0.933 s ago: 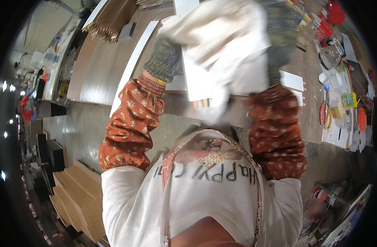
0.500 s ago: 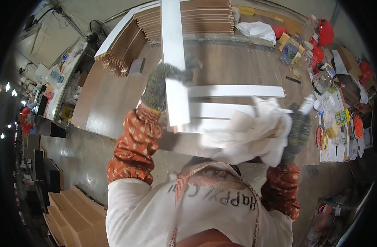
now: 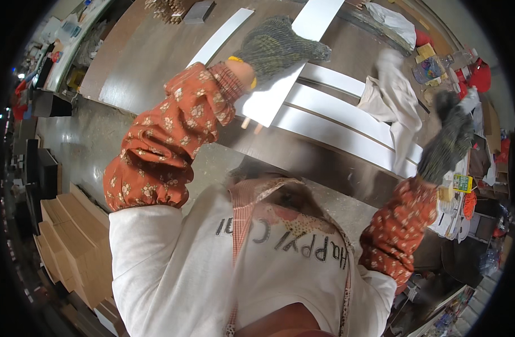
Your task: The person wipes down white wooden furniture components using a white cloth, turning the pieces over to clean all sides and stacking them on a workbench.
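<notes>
My left hand [image 3: 280,48], in a dark green knit glove, is closed around a long white slat [image 3: 271,104]. The slat is tilted, and two short wooden pegs stick out of its near end. On the right, my right hand [image 3: 445,137], gloved alike and blurred, has its fingers round a small white bottle-like thing [image 3: 470,101]. A crumpled white cloth [image 3: 392,104] lies or hangs between the hands over the ends of the slats, its upper part smeared by motion. Several white slats [image 3: 336,115] lie side by side under it.
The brown worktable [image 3: 156,62] carries another white slat [image 3: 221,36] left of my hand and a grey block [image 3: 199,11] at the back. Plastic bottles [image 3: 431,70] and red items crowd the right side. Cardboard [image 3: 77,247] is stacked on the floor at lower left.
My view has turned and shifted. The held slat now slants to the upper right. The cloth, earlier bunched against my right hand, is now mostly apart from it and farther back.
</notes>
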A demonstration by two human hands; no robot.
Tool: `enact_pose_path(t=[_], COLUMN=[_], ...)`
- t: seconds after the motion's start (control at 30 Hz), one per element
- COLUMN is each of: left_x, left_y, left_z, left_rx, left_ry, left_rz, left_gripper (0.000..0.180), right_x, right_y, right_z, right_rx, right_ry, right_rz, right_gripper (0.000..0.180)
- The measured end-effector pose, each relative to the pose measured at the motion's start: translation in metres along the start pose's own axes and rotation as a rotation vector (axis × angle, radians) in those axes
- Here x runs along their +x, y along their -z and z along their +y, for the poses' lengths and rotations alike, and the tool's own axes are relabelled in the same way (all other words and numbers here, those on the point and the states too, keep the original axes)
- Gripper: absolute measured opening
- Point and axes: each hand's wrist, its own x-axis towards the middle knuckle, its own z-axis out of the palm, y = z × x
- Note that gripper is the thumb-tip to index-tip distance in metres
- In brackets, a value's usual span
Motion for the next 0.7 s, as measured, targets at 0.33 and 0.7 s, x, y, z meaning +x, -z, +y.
enact_pose_path(t=[0.33, 0.7], left_x=[0.024, 0.002], left_y=[-0.026, -0.013], left_z=[-0.012, -0.002], left_rx=[0.145, 0.313], left_ry=[-0.136, -0.514], left_rz=[-0.001, 0.077], left_gripper=[0.064, 0.029], right_x=[-0.133, -0.130], right_y=[-0.039, -0.036], right_z=[-0.006, -0.017], right_rx=[-0.390, -0.296], right_ry=[0.836, 0.526], right_rz=[-0.849, -0.867], right_gripper=[0.044, 0.028])
